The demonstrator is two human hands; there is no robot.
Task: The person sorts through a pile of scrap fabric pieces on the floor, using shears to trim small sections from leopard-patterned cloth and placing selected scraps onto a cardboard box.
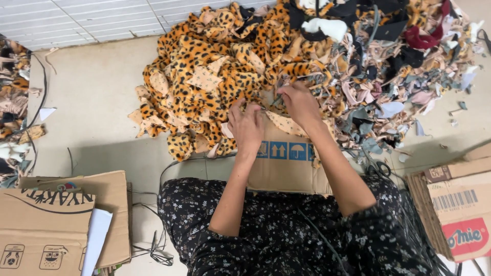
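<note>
Both hands worked at the near edge of the leopard-print fabric pile — the left hand lay fingers-curled on a tan fabric piece over the flat cardboard sheet; the right hand pinched what seemed a scrap, its grip partly hidden. Scissors lay near the right forearm.

There is only the one view, from a camera worn on the person's head, looking steeply down over the lap and forearms to the floor in front. It sits close: the left hand and right hand fall near the middle of the frame, with the flat cardboard sheet just below them. The far edge takes in the heap of fabric scraps and a strip of tiled wall.
</note>
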